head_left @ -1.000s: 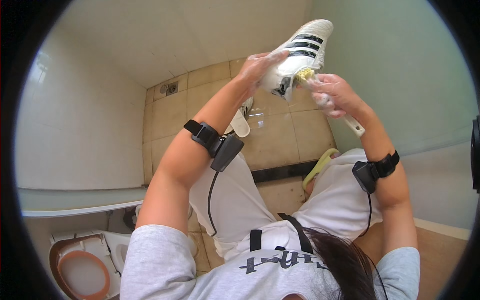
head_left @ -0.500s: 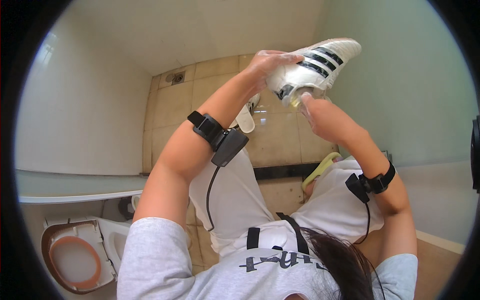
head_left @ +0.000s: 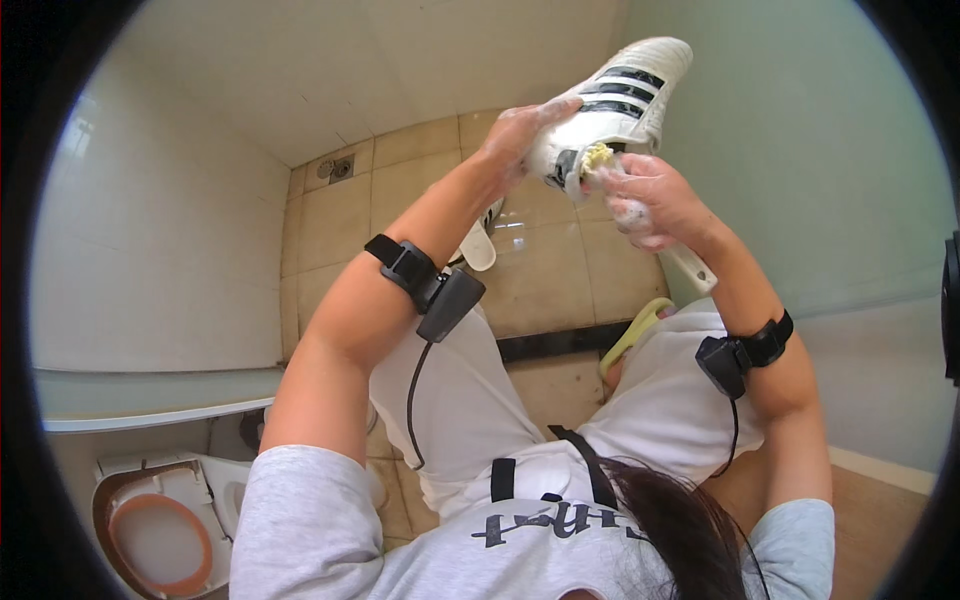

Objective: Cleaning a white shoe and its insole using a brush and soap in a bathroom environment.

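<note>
A white sneaker (head_left: 615, 105) with black side stripes is held up at the top of the view, its toe pointing away to the upper right. Around its side near the heel, my left hand (head_left: 522, 138) is closed, with suds on the fingers. My right hand (head_left: 650, 200), foamy too, grips a scrub brush (head_left: 692, 268) whose pale handle sticks out below the fist. Yellowish bristles show at the brush's head, against the heel collar of the shoe opening. Part of the brush is hidden by my right fingers.
Another white shoe (head_left: 478, 248) stands on the tiled floor (head_left: 535, 280) beneath my left forearm. There is a floor drain (head_left: 342, 168) at the far left corner. A black threshold strip (head_left: 555, 340) crosses the floor. A toilet (head_left: 160, 530) is at lower left; a pale green panel (head_left: 800, 160) rises at right.
The sneaker has moved a little up and left with my left hand. My right hand has turned, and the brush handle and bristles now show, with the bristles at the heel collar.
</note>
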`<state>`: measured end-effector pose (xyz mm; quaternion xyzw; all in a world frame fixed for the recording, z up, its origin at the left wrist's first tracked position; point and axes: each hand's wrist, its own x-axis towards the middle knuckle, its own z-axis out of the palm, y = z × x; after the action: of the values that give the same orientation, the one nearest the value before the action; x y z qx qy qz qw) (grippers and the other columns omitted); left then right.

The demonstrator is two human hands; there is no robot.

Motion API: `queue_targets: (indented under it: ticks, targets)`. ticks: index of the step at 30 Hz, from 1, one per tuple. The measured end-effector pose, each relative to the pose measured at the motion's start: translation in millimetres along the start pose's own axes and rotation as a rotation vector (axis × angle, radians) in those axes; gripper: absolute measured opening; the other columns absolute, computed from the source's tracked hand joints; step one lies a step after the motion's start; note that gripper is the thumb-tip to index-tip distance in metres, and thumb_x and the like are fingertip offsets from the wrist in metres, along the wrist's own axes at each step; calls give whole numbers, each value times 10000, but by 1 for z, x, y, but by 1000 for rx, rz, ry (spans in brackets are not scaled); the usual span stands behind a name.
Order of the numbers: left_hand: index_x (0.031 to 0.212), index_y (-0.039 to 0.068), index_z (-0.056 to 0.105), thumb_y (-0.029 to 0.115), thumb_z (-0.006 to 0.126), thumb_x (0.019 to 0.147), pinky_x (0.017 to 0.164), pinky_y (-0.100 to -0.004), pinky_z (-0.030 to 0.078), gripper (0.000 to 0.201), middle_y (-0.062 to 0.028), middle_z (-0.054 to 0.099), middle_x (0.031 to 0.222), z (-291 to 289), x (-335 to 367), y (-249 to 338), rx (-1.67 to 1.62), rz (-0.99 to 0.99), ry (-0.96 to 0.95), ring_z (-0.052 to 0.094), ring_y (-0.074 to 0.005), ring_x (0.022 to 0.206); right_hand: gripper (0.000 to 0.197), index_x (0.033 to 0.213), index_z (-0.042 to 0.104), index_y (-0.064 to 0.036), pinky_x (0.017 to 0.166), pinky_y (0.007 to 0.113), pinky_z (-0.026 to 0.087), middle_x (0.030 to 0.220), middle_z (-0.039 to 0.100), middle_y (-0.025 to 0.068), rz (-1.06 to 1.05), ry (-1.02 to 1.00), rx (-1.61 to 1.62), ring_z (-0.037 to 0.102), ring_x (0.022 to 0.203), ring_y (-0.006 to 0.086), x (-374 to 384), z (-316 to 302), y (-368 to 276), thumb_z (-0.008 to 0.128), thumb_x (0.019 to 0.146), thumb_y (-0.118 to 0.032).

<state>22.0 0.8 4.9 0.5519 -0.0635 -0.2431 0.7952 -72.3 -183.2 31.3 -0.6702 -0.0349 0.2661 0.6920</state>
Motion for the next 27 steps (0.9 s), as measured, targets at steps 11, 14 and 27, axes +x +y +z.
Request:
queue_targets:
  ticks: [11,14,27]
  targets:
    - [1059,-64,645,207,744,778,688,-302,555,403,-135,672,962,1,6,7,245,-14,77,667,-188,789,179,1006,475,48,650,480,482,777,613,256,-262,117,-1489,611,760,431,-11,24,10,450,842,-19]
    - [1043,-58,650,208,763,760,682,-298,553,404,-134,679,921,-9,8,4,221,-90,196,669,-189,758,169,994,488,37,611,466,494,756,612,244,-334,108,-1564,617,694,409,-3,30,14,461,839,-24]
    - [1088,-52,633,273,698,830,683,-281,543,420,-124,675,972,-4,13,-5,203,150,162,663,-166,781,252,1027,566,-8,283,257,310,635,472,10,-25,14,-110,382,363,83,8,-15,-2,530,943,-243]
